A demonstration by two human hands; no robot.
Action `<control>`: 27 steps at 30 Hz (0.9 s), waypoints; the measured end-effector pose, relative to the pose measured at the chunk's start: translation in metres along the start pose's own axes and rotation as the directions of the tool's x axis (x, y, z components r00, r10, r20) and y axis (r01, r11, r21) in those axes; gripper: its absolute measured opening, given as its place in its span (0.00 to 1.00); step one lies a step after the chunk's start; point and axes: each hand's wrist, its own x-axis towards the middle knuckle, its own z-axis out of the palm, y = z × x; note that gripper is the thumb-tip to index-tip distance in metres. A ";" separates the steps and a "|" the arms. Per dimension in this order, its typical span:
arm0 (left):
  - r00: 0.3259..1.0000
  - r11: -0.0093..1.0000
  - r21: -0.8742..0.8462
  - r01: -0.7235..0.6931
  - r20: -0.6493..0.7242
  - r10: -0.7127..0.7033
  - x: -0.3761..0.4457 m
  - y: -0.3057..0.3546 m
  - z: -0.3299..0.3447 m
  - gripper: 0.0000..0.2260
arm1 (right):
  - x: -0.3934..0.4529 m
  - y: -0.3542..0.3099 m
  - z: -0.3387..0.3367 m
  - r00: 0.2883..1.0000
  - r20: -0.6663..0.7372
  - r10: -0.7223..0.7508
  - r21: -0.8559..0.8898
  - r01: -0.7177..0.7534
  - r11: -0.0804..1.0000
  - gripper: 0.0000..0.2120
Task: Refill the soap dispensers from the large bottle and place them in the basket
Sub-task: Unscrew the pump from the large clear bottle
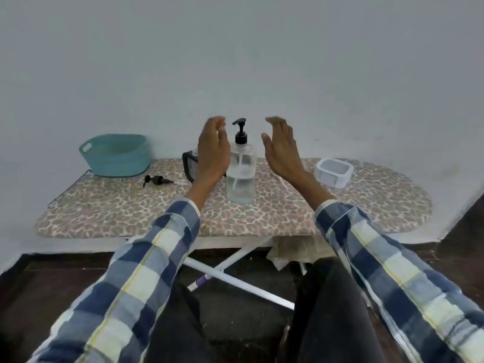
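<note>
- Here, a clear dispenser (pixel 240 176) with a black pump is seen upright on the board (pixel 262 213), about a third full of clear liquid.
- The left hand (pixel 213 150) is held just beside it on the left, fingers straight and together, gripping nothing.
- The right hand (pixel 281 148) is raised to its right, apart from it, fingers loosely extended, thumb spread.
- A teal basket (pixel 115 155) is set at the board's far left.
- A loose black pump (pixel 157 180) is laid near the basket.
- A dark-handled jug (pixel 190 166) is partly hidden behind the left hand.
- A white tub (pixel 334 172) is placed to the right.
</note>
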 end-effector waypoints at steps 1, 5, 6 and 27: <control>1.000 1.000 -0.015 0.001 0.019 -0.001 -0.003 0.001 -0.001 0.16 | -0.004 0.000 -0.002 1.000 -0.013 0.000 0.031 0.000 1.000 0.20; 0.956 0.995 -0.006 0.097 0.278 -0.091 -0.020 0.005 0.002 0.16 | -0.015 -0.006 -0.007 0.998 0.051 0.037 0.191 -0.046 0.981 0.18; 0.941 0.994 0.005 0.105 0.322 -0.101 -0.021 0.005 0.003 0.17 | -0.012 -0.010 -0.008 0.996 0.075 0.056 0.249 -0.073 0.966 0.16; 0.991 0.996 0.019 0.084 0.105 -0.085 -0.022 -0.029 0.048 0.23 | 0.030 -0.018 0.035 0.968 0.034 0.250 0.319 -0.248 0.915 0.14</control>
